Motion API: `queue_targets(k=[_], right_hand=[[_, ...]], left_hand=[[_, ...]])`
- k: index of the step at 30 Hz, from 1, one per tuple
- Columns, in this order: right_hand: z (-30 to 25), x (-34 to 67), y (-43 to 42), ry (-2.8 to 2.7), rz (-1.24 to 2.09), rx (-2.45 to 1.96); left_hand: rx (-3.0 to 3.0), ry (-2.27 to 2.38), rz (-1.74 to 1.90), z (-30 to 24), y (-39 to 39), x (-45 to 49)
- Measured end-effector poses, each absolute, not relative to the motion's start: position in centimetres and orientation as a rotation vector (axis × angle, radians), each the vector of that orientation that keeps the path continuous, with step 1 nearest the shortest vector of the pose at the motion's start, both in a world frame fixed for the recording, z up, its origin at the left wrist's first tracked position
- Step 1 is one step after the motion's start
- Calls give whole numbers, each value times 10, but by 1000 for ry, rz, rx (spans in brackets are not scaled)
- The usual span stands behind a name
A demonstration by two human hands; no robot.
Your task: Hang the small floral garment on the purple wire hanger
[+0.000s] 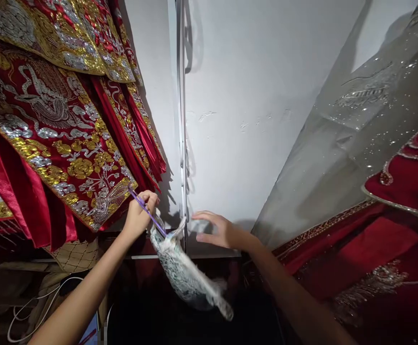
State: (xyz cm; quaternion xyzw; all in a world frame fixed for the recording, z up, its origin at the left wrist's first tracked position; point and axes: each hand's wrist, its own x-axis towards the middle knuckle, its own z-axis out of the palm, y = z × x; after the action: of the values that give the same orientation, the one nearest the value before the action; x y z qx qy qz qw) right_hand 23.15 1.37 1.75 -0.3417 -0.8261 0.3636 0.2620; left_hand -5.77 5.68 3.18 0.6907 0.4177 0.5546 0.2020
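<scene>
My left hand (140,214) is closed around a thin purple clothes hanger (156,224), seen nearly edge-on. From it hangs a white garment with a dark green pattern (182,273), its lower end swung toward me and slightly blurred. Part of the hanger is hidden inside the garment's top. My right hand (220,231) is open just to the right, thumb and fingers apart, holding nothing. Between the two hands, the garment's white strap reaches up close to a vertical metal strip (182,158) on the wall.
Red satin garments with gold and silver sequins (61,124) hang on the left. A glittery translucent cover (341,129) and red embroidered cloth (384,244) are on the right. Behind stands a white wall (248,72). A white cable (32,304) loops at lower left.
</scene>
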Motion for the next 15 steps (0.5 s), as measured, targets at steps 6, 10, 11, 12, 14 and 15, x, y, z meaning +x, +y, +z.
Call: queue_targets(k=[6, 10, 11, 12, 14, 15], right_hand=[[-54, 195, 14, -2244, 315, -1210], [-57, 182, 8, -2108, 34, -1115], [-55, 186, 8, -2086, 11, -1101], [-51, 193, 7, -2074, -1, -1096], [-40, 214, 8, -2034, -23, -1144], [-33, 227, 9, -1989, -44, -1200]], left_hand=[[1478, 740, 1588, 22, 28, 9], [1227, 521, 1283, 32, 11, 40], [1230, 521, 1226, 34, 11, 41], [1277, 565, 1200, 35, 13, 39], [1395, 720, 1196, 35, 22, 24], [1433, 818, 1226, 33, 28, 12]])
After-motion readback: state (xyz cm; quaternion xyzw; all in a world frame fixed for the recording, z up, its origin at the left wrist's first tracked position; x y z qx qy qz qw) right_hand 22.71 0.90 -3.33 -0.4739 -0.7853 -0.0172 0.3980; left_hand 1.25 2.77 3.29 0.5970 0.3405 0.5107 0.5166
